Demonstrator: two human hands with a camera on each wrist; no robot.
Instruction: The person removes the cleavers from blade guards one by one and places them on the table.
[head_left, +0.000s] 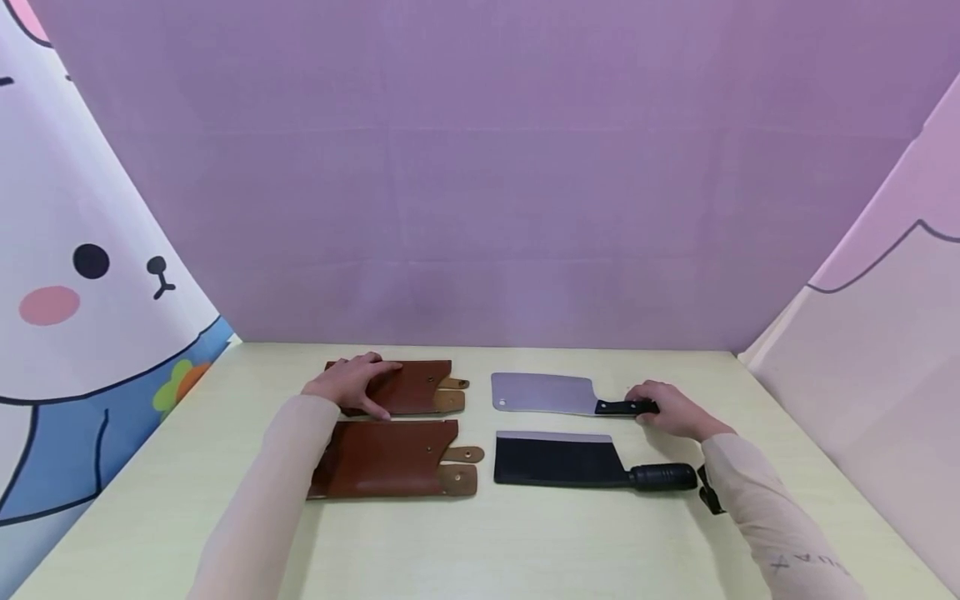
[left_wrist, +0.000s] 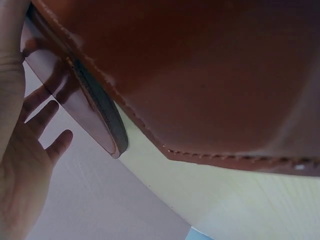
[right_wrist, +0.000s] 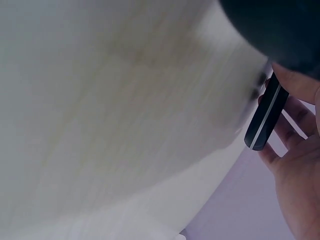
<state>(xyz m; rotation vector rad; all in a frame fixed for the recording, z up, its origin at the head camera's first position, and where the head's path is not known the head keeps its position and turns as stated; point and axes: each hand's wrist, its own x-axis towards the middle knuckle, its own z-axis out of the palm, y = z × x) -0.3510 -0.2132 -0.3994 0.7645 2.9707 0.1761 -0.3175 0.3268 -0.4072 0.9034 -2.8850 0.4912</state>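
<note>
My left hand [head_left: 354, 383] is spread over the left end of the far brown leather sheath [head_left: 405, 387], thumb toward its near edge. In the left wrist view, my left fingers [left_wrist: 44, 119] look fairly straight beside that sheath. The far cleaver [head_left: 543, 392], with a silver blade and black riveted handle, lies flat with its blade pointing left. My right hand [head_left: 672, 408] holds the end of that handle. In the right wrist view, the black handle [right_wrist: 266, 115] sits between thumb and fingers.
Nearer on the pale table [head_left: 525, 550] lie a second brown leather sheath [head_left: 390, 458] and a cleaver with a black blade [head_left: 555, 460]. A black strap-like piece [head_left: 708, 496] shows by my right sleeve. A purple backdrop [head_left: 480, 183] rises behind the table.
</note>
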